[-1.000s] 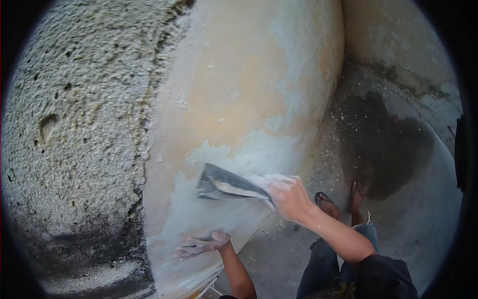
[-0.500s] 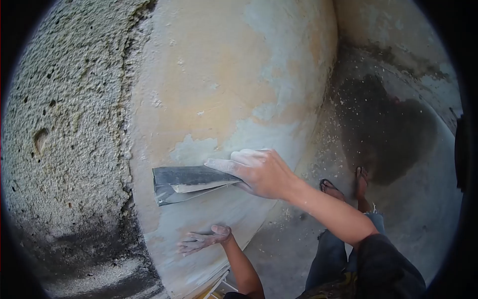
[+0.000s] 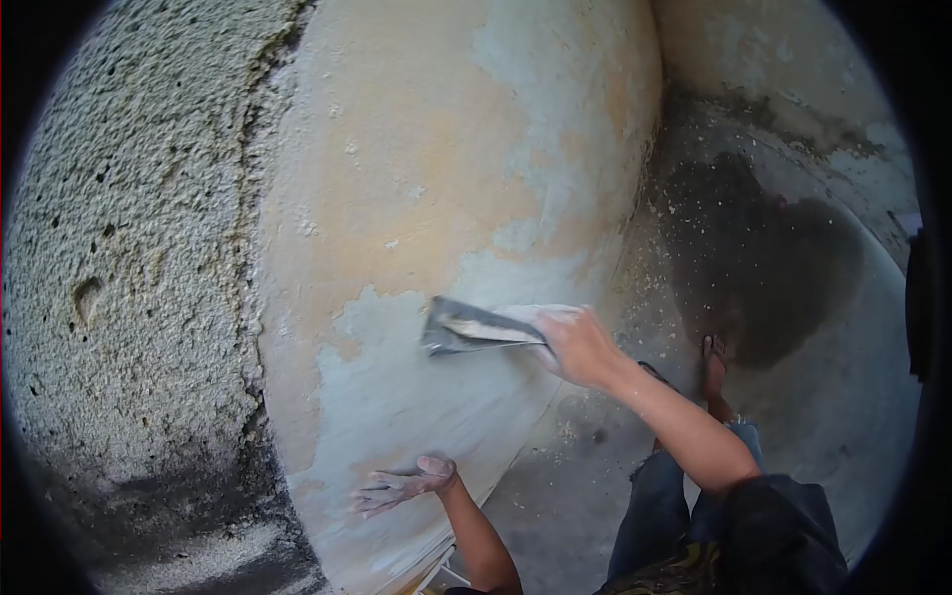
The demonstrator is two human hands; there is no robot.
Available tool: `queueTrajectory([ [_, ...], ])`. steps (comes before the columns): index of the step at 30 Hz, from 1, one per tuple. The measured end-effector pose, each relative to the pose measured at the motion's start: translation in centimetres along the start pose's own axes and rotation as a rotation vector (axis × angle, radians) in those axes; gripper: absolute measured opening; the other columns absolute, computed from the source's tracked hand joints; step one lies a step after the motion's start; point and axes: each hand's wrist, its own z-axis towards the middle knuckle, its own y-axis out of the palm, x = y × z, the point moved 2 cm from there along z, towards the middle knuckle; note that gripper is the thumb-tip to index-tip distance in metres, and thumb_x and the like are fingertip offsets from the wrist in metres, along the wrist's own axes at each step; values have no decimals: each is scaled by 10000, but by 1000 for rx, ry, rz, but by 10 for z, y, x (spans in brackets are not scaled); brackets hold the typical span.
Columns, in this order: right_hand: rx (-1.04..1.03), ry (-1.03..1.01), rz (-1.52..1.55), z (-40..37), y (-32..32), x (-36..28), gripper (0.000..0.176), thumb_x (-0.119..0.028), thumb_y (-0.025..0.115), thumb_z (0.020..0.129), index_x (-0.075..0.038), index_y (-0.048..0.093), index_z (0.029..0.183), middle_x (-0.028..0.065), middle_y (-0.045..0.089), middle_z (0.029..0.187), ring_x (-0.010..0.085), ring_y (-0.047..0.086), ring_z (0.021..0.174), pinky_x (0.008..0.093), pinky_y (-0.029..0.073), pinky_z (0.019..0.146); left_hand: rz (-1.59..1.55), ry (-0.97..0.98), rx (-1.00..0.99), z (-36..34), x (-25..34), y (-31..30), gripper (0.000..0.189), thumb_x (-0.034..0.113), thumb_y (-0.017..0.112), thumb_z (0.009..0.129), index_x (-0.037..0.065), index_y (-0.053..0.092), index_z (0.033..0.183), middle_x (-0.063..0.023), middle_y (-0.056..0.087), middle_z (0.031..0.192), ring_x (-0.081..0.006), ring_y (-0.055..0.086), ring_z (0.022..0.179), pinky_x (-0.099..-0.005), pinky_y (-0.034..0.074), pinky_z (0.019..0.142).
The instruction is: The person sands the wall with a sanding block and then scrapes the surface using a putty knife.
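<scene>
My right hand (image 3: 575,342), dusted white, is closed on a folded sheet of dark grey sandpaper (image 3: 459,329). The sheet sticks out to the left of my fingers, its fold gaping and a pale layer showing inside. It lies against the patchy wall (image 3: 426,407), over a pale blue-grey area below a yellowish one. Lower down, my left hand (image 3: 405,486) rests against the same wall with its fingers spread, holding nothing. White dust coats that palm and those fingers too.
Rough, pitted plaster (image 3: 149,248) borders the smooth wall on the left, darkened near its bottom. To the right, the grey floor (image 3: 565,496) has a large dark stain (image 3: 764,258) and scattered pale flecks. My sandalled feet (image 3: 714,362) stand beside the stain.
My right hand and the sandpaper have moved right along the wall, uncovering the surface at the left. The left hand stays in nearly the same place.
</scene>
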Motion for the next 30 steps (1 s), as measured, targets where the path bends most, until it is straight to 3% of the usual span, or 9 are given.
queueTrajectory([
  [2,-44,172,-56,-8,-7,5,535,-152,741,809,-154,584,1320,93,667,944,314,673,879,427,544,690,-19,13,-1,0,0,1,739,512,337,992,51,341,1570,-311,230,1618,-514,103,1519,-620,-50,1200],
  [6,30,-61,15,38,-12,-41,430,-154,754,796,-90,613,1198,99,663,906,318,676,874,425,545,682,-34,18,-10,-1,-2,-3,740,514,343,992,54,338,1572,-311,229,1618,-517,101,1518,-623,-56,1198],
  [10,51,-98,-23,27,-9,-20,438,-140,744,799,-89,606,1212,104,660,873,320,677,857,429,540,666,-42,11,23,2,3,3,729,504,349,995,58,339,1572,-313,231,1615,-512,92,1521,-623,-58,1199],
  [12,-50,152,-59,-3,-10,8,511,-132,757,787,-42,590,1261,155,691,976,375,671,843,444,542,707,-26,20,0,0,-1,1,730,507,345,993,62,340,1572,-307,223,1621,-508,89,1523,-620,-60,1200],
  [15,-50,61,-63,8,-14,-12,476,-123,751,789,-24,596,1228,170,692,964,375,673,843,447,543,707,-38,-46,-62,-5,1,-1,736,507,361,971,125,301,1596,-271,143,1656,-532,50,1517,-700,-26,1166],
  [19,-21,-108,18,53,-28,-51,492,-147,722,839,-103,561,1301,139,702,912,336,697,819,433,550,676,-37,-10,9,-1,-1,0,734,499,348,982,57,346,1568,-304,214,1625,-512,88,1521,-625,-59,1199],
  [22,21,-67,-35,18,-27,-27,494,-147,732,826,-93,564,1288,133,699,884,334,693,798,426,543,655,-25,-6,-1,-1,-1,1,728,492,347,981,55,354,1564,-298,220,1626,-512,88,1522,-625,-55,1200],
  [25,-129,149,-155,0,-25,-15,507,-150,747,812,-92,561,1280,123,691,852,326,692,805,419,539,651,-37,-2,-23,-4,3,3,721,489,344,986,59,356,1564,-290,220,1629,-513,90,1521,-627,-57,1199],
  [30,8,-96,14,57,-39,-66,476,-157,752,814,-107,570,1250,130,691,845,331,693,803,432,534,639,-41,25,4,-5,-4,2,726,486,352,984,55,348,1568,-293,224,1627,-518,98,1517,-640,-59,1191],
])
